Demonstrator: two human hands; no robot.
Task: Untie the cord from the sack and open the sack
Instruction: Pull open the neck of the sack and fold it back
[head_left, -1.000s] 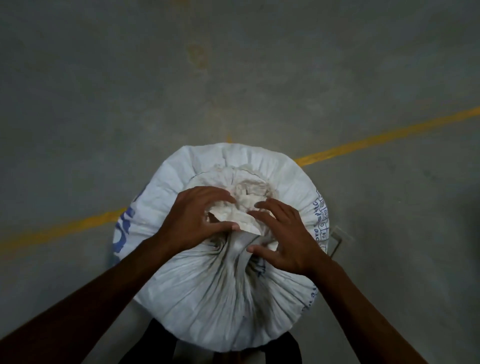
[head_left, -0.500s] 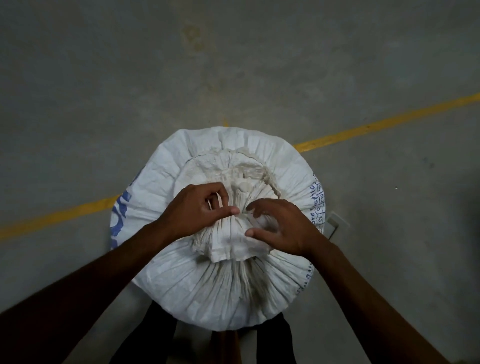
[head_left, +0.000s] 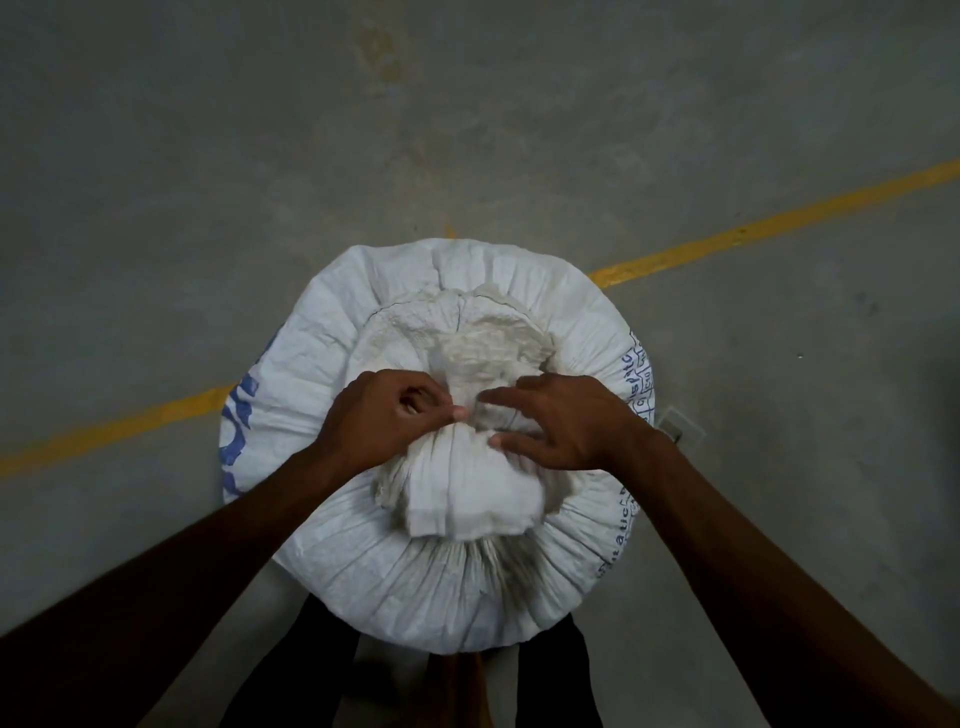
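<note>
Obs.: a full white woven sack (head_left: 363, 561) stands upright on the grey concrete floor (head_left: 208, 156), seen from directly above. Blue print runs down its left and right sides. A yellow painted line (head_left: 753, 234) crosses the floor diagonally and passes behind the sack.

Sack mouth: gathered into a bunched neck (head_left: 467, 441) at the centre of the top, pleats radiating outward. The loose fabric above the neck flares open on the far side, with a folded flap lying toward the person.

Left hand (head_left: 384, 421): fingers curled, thumb and forefinger pinched together right at the neck, on its left side. What exactly sits between them is too small to tell.

Right hand (head_left: 566, 421): fingers spread and extended, forefinger and thumb resting on the neck from the right side; it does not look clamped shut.

Cord: not clearly distinguishable among the folds at the neck.

Both forearms reach in from the near edge. Dark trouser legs (head_left: 311, 665) show just below the sack.
</note>
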